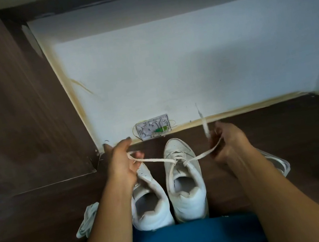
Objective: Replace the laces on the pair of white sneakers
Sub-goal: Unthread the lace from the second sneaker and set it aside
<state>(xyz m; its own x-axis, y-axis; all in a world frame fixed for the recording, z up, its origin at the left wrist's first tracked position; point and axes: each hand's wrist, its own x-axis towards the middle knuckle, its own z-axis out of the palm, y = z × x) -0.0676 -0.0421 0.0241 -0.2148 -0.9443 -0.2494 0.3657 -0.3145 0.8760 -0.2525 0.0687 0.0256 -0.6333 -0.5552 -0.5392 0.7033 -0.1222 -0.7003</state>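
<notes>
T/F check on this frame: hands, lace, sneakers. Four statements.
1. The left hand and the right hand each hold an end of one lace. True.
2. That lace is threaded through the sneaker on the left. False: it runs through the right-side sneaker; the left-side sneaker lies partly under the left forearm.
3. Both sneakers point their toes toward the wall. True.
4. The sneakers stand on a table. False: they stand on the dark wood floor.
</notes>
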